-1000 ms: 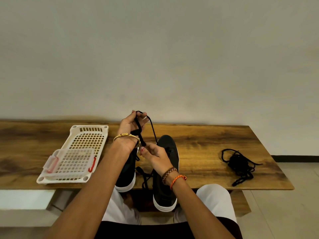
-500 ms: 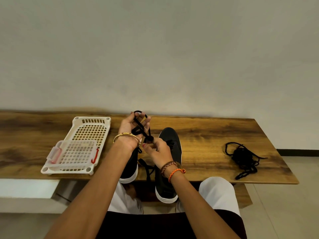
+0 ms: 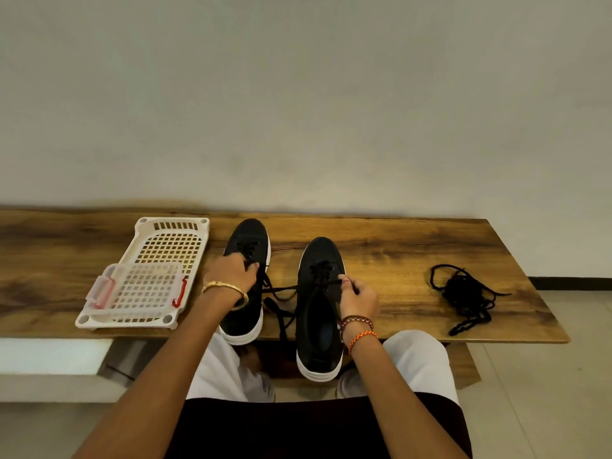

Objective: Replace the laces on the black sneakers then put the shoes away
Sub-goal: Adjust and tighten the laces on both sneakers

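Both sneakers are being kept side by side on the wooden bench point(image 3: 397, 246), right of the white basket point(image 3: 172, 246), probably so the lace ends are easy to reach. The left sneaker point(image 3: 246, 240) is being steadied by the left hand point(image 3: 231, 270), fingers curled over its laces, while a lace point(image 3: 328, 283) on the right sneaker point(image 3: 319, 313) is being pinched by the right hand point(image 3: 359, 298). Toes are being pointed at the wall, long axes running away from the bench's near edge, heels overhanging it; a lace pile point(image 3: 463, 296) is being left further right.

A wooden counter point(image 3: 390, 246) spans mid-frame; on it are seen a white basket point(image 3: 145, 273) at left, two black sneakers point(image 3: 318, 303) centrally, and tangled black laces point(image 3: 463, 296) at right.
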